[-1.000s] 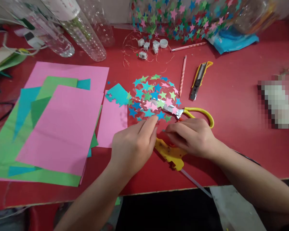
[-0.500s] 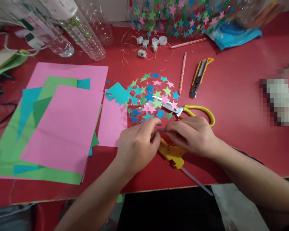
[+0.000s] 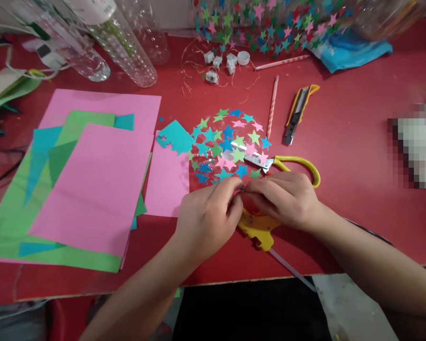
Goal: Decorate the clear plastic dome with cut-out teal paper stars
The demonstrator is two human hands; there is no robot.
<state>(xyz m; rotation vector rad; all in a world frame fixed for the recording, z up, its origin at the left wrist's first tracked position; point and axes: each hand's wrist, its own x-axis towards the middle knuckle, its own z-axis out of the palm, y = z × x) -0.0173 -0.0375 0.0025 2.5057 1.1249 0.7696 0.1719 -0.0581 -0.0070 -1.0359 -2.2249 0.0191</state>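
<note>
A tiny dark scrap (image 3: 240,189) sits between the fingertips of the left hand (image 3: 211,215) and right hand (image 3: 287,201), both pinched closed, probably for fine control; I can't tell what it is. Just beyond lies the star-dotted clear plastic (image 3: 237,155), beside yellow-handled scissors (image 3: 312,173). The glue gun (image 3: 261,232) rests below the hands, presumably within reach; paper (image 3: 95,189) is piled left, seemingly out of the way.

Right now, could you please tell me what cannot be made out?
In the head view:
What lies between left hand and right hand: too small, mostly covered by them.
Glue gun: partly hidden by both hands.
Yellow-handled scissors: partly hidden by right hand.
Star-covered container: cut off by upper edge.
Pale object: pixelated.
</note>
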